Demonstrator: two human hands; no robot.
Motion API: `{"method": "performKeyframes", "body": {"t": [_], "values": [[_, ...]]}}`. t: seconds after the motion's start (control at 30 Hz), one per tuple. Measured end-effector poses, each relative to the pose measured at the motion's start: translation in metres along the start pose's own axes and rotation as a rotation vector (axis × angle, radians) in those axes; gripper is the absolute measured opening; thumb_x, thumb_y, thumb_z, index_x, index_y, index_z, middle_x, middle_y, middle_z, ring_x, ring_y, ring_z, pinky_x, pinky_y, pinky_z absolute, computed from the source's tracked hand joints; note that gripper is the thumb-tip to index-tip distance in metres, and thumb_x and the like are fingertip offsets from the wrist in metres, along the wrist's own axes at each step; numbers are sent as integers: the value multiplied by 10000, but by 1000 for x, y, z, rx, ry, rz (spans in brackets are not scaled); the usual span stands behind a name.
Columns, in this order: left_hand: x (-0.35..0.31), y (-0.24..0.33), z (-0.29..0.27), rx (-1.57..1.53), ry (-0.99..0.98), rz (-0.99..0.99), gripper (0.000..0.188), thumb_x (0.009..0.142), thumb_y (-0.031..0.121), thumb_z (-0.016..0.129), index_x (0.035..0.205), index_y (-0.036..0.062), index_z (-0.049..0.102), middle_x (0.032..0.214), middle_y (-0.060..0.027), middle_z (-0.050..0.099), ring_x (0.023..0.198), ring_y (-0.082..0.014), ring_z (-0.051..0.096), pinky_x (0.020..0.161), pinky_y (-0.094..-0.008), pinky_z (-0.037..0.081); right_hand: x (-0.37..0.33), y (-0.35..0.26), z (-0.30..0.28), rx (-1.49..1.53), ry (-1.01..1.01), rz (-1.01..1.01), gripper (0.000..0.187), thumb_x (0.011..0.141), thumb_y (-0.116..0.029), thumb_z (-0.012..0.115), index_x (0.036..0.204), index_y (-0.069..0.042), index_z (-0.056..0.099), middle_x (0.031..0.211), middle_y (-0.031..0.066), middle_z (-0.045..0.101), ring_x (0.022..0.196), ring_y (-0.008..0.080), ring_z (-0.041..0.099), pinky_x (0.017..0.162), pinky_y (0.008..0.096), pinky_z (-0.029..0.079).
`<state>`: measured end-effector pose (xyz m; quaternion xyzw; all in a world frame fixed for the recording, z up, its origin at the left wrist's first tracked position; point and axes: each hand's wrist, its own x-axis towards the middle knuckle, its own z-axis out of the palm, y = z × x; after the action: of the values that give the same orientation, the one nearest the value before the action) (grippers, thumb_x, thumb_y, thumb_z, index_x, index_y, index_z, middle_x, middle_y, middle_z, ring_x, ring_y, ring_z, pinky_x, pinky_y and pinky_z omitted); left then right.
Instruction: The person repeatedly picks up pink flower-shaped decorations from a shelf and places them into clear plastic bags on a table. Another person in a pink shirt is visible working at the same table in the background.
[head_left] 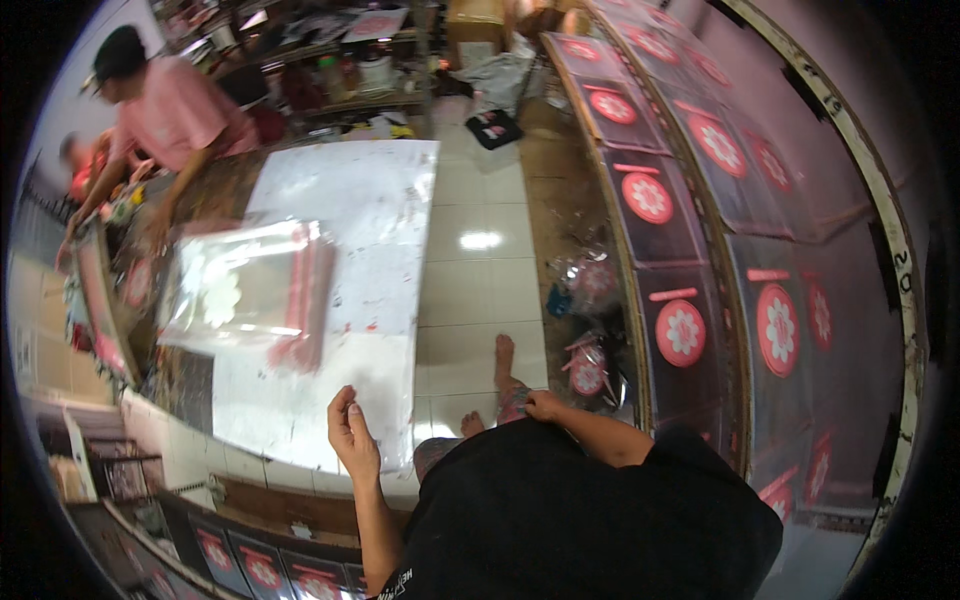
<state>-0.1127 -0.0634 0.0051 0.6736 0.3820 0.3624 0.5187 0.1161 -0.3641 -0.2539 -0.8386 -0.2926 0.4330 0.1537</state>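
Observation:
My left hand [350, 435] is held up over the near right part of a white sheet [385, 365] on the table. Its fingers are loosely bent, and nothing shows in them. Beyond it lies a stack of clear plastic bags [250, 285] with a white flower print and pink strips; its edges look blurred. My right hand [545, 405] is low at my side, against my patterned shorts [515, 403]. Its fingers are curled in, and whatever they may grip is hidden.
A person in a pink shirt [180, 105] works at the table's far left with a framed screen [105, 300]. On the right, racks hold clear sheets with pink flower prints [682, 335]. Crumpled printed plastic [588, 370] lies beside the rack. A black cloth [494, 128] lies farther back.

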Motion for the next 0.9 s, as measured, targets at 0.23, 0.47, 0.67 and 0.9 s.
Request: {"method": "performKeyframes", "body": {"t": [0.23, 0.47, 0.67, 0.9], "values": [[-39, -75, -62, 702, 233, 188, 413, 904, 134, 606, 1277, -36, 550, 1393, -258, 484, 1351, -426, 388, 1150, -521, 257, 12, -34, -2, 46, 94, -62, 356, 872, -307, 623, 1072, -19, 686, 1008, 187, 708, 949, 316, 685, 840, 403, 528], [-53, -63, -48, 851, 269, 117, 527, 848, 209, 646, 1309, -14, 519, 1472, -254, 388, 1399, -438, 303, 1167, -567, 199, 22, -2, 12, -60, -34, -206, 350, 869, -297, 660, 1064, -8, 691, 962, 159, 721, 912, 263, 691, 808, 383, 531], [-47, -69, -55, 799, 318, 131, 501, 853, 171, 649, 1298, -22, 526, 1402, -248, 463, 1343, -425, 379, 1139, -533, 265, 2, 5, 1, 4, -6, -121, 327, 853, -287, 662, 1018, -9, 711, 955, 166, 726, 913, 267, 697, 796, 374, 539], [55, -10, -99, 676, 479, 348, 526, 865, 117, 667, 1344, -18, 498, 1367, -249, 483, 1276, -402, 448, 1089, -452, 360, -4, 33, -1, 28, 79, -16, 319, 843, -256, 652, 1047, -16, 707, 956, 161, 726, 881, 259, 698, 784, 366, 540]]}}
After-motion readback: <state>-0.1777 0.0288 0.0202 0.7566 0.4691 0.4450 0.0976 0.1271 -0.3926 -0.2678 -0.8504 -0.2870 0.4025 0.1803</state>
